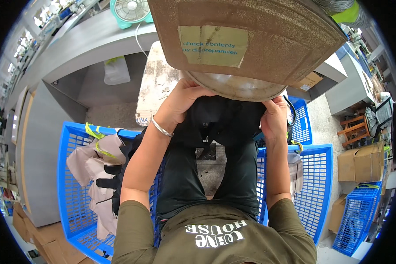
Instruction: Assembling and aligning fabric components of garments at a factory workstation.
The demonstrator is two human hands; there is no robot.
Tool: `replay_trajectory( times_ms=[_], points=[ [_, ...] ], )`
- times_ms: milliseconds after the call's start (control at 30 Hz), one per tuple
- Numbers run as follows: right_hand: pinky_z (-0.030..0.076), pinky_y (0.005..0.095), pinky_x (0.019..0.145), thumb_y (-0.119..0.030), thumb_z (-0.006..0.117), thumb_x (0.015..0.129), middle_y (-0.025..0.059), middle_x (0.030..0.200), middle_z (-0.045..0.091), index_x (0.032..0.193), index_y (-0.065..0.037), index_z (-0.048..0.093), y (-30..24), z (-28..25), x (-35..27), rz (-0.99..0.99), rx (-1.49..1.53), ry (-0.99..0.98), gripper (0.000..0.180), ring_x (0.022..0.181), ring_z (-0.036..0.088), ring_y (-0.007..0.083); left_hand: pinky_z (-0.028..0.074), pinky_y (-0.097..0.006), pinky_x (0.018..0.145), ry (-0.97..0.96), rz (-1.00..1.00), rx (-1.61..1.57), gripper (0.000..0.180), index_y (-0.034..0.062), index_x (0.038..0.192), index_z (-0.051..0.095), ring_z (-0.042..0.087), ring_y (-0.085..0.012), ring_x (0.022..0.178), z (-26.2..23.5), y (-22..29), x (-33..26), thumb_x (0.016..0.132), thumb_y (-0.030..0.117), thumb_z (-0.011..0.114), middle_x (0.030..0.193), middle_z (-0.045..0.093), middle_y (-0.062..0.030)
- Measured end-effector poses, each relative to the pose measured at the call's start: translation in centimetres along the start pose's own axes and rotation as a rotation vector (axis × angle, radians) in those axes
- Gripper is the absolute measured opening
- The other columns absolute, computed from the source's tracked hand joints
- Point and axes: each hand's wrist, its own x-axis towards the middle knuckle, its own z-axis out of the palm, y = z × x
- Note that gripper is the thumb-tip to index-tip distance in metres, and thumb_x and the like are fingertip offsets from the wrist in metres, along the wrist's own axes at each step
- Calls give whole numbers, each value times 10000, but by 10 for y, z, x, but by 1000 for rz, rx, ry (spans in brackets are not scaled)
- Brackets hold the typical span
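Both hands, left hand [182, 103] and right hand [273, 118], have fingers curled tightly on a black garment [222, 121] at frame centre (a brown board [268, 39] overhangs); blue baskets [72, 176] flank.

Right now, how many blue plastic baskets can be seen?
4: one blue plastic basket at the person's left, one at the right, one behind the right hand, one far right by cardboard boxes. Others may be hidden.
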Motion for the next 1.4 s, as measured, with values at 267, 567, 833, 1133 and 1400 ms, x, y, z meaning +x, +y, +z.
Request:
replay_trajectory(
  times_ms=[267,567,833,1133,1400],
  points=[
    [506,321,905,53,645,847,109,1098,677,1106,15,631,6,-6,9,-140,1,81,262,983,645,182,504,-271,827,158,82,-86,237,-48,1075,677,636,-141,907,-1,2,6,850,20,647,1008,698,-87],
    [462,318,941,114,734,598,106,1015,705,955,28,696,-30,-9,-92,237,-315,-209,369,989,633,198,420,-233,571,221,324,548,181,-25,921,639,492,-51,614,25,-36,-63,879,140,701,659,593,-30],
    [447,336,938,127,709,712,134,1177,632,870,-19,629,-22,4,-93,-216,-183,-88,230,1049,594,205,470,-177,741,-128,236,149,186,-16,1053,668,565,-26,816,70,-34,-79,890,69,699,894,653,25],
    [510,259,780,66,685,820,49,918,675,991,-13,638,-32,-3,-51,-159,-96,10,194,818,633,121,470,-208,749,2,270,558,185,-22,1053,673,554,-39,812,38,-49,-72,910,95,664,904,662,39],
    [506,292,846,30,676,841,79,999,704,1043,3,672,-9,-10,-21,-55,-74,-4,204,909,654,156,436,-198,676,18,138,278,184,-50,899,706,527,-32,726,11,-20,-38,891,130,667,776,645,25]
  ],
)
